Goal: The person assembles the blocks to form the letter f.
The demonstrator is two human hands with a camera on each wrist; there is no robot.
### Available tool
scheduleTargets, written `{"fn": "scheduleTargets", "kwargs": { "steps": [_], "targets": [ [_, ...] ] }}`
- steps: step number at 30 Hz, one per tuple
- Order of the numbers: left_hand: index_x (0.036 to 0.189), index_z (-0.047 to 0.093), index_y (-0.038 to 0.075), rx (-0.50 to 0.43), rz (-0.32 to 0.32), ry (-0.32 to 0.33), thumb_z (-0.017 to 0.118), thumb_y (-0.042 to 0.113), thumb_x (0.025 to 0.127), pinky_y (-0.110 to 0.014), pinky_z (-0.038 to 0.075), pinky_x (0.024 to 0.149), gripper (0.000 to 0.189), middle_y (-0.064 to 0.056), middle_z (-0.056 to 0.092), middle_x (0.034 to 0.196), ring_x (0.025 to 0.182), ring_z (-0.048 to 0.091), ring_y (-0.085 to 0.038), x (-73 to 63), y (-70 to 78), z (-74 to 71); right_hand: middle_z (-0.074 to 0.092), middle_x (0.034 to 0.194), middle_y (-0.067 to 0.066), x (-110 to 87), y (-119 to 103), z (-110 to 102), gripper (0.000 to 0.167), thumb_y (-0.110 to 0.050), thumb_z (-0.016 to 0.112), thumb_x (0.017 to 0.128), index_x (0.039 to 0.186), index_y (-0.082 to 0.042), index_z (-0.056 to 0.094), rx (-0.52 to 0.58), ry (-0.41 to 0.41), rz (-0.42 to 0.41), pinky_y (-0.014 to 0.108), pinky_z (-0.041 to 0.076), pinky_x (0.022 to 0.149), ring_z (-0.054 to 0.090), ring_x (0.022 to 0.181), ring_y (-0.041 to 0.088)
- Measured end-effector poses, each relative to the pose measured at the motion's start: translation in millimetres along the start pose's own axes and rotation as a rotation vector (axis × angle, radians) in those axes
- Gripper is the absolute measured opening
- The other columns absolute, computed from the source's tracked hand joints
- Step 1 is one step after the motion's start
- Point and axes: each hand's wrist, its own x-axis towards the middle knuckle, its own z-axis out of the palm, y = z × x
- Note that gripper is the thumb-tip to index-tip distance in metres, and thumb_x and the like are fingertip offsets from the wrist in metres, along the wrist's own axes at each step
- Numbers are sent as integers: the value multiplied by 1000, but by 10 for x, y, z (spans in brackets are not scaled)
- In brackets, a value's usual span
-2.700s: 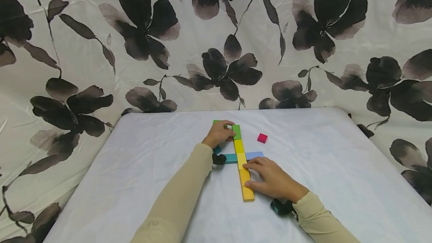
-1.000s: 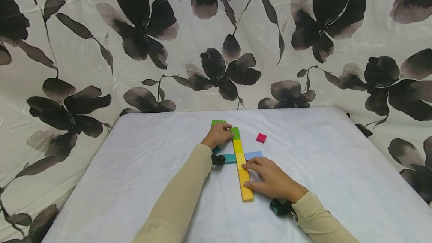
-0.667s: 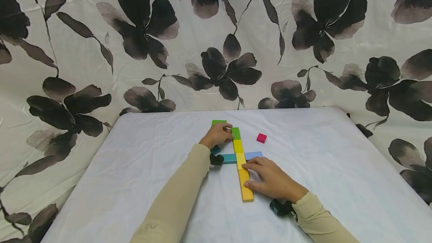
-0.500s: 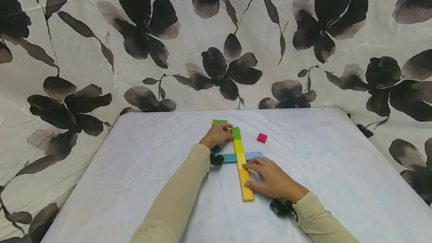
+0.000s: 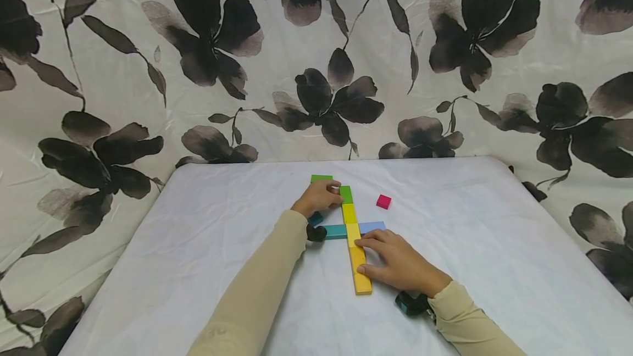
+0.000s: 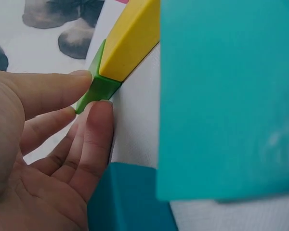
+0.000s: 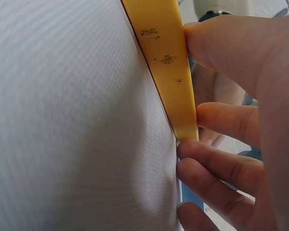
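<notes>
Wooden blocks form a cross on the white cloth. Its upright line holds a green block (image 5: 345, 195) at the far end, a yellow block (image 5: 349, 213), then two orange-yellow blocks (image 5: 361, 279) toward the near end. A teal block (image 5: 336, 232) lies as the left arm, a light-blue block (image 5: 372, 227) as the right. My left hand (image 5: 316, 198) pinches the green block between thumb and fingers, clear in the left wrist view. My right hand (image 5: 403, 263) rests its thumb and extended fingers along the right side of the orange-yellow blocks (image 7: 166, 62).
A second green block (image 5: 321, 178) lies behind my left hand. A dark-teal block (image 5: 315, 219), partly hidden, sits beneath that wrist. To the right is a small red block (image 5: 383, 201). The table's cloth (image 5: 470, 202) ends at a flower-patterned backdrop (image 5: 217, 43).
The far end of the pinched green block has come slightly nearer since the oldest frame. My left wrist has shifted a little left. The right hand stays in place.
</notes>
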Motion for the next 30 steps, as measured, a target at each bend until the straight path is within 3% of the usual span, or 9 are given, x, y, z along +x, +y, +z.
{"fn": "scheduleTargets", "kwargs": {
  "steps": [9, 18, 24, 30],
  "targets": [
    [138, 61, 15, 53, 20, -40, 72, 24, 93, -32, 53, 78, 46, -5, 64, 113, 86, 66, -18, -18, -5, -75, 55, 134, -2, 8, -12, -10, 60, -61, 63, 92, 137, -22, 62, -2, -5, 3, 48, 43, 102, 49, 123, 22],
    [134, 63, 12, -54, 72, -25, 66, 25, 99, -32, 55, 81, 38, -3, 68, 107, 90, 66, -19, -11, -123, -207, 55, 132, -2, 3, -20, -20, 57, -58, 63, 93, 136, -20, 63, -14, 9, -25, 48, 43, 102, 50, 122, 21],
    [129, 66, 12, -88, 87, 30, 62, 23, 100, -30, 54, 76, 31, -5, 68, 107, 89, 63, -19, -22, -148, -284, 55, 133, -3, -2, -19, -16, 57, -58, 64, 92, 136, -21, 63, -18, 5, -12, 48, 43, 102, 50, 122, 21],
    [125, 69, 17, -39, 50, 105, 62, 22, 99, -29, 52, 73, 27, -3, 67, 103, 85, 61, -19, 29, -165, -336, 55, 133, -3, 1, -16, -18, 59, -59, 64, 92, 137, -21, 62, -9, -3, -1, 48, 43, 102, 49, 122, 22]
  ]
}}
